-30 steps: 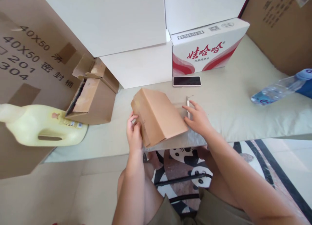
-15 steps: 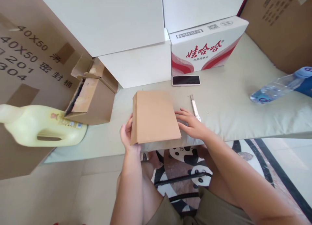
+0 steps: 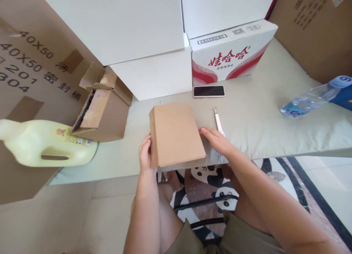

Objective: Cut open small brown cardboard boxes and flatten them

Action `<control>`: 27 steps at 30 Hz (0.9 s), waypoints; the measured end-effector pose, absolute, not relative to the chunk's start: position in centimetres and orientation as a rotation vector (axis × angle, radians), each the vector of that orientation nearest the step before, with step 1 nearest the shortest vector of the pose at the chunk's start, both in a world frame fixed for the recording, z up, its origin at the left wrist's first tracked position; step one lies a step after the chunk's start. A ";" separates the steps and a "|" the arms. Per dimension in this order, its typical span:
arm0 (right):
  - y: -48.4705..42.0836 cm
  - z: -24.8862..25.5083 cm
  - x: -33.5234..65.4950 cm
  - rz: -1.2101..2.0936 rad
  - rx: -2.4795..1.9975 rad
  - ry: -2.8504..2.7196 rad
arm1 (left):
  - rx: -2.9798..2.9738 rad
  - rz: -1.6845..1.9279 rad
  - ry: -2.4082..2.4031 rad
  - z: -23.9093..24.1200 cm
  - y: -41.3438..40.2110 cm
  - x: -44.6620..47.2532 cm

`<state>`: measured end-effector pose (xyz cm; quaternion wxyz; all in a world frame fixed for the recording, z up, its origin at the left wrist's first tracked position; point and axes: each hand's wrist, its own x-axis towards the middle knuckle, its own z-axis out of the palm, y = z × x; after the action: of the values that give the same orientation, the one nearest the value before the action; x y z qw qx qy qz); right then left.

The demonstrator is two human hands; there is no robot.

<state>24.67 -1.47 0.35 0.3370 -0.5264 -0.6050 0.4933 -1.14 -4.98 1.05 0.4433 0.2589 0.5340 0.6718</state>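
We've laid the cardboard box [image 3: 176, 135] flat on the worktop [image 3: 261, 118]; it's between our hands: left hand [image 3: 145, 155] grips its edge, right hand [image 3: 217, 141] presses open-palmed beside the knife [image 3: 218, 121].

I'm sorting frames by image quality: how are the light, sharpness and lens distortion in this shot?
Head view: bright, even daylight with soft shadows only; the white boxes at the top are close to washed out. The small cardboard box, left hand and right hand are sharp, without motion blur. Wide-angle bending shows at the edges: the yellow jug and water bottle look stretched and slanted.
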 end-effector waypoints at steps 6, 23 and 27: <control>-1.2 0.3 25.7 1.204 -1.144 -1.194 | 0.471 1.874 1.336 1.6 -4.8 -0.9; -2.7 0.1 25.4 1.296 -0.960 -1.405 | 0.294 1.699 1.264 3.5 -5.7 0.6; -2.7 0.0 25.3 1.275 -0.989 -1.423 | 0.195 1.661 1.367 3.2 -5.4 0.1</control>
<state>25.33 -2.71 0.04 0.4751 -0.4047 -0.5818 0.5215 0.12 -5.36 3.15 0.4713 0.0794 0.5582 0.6782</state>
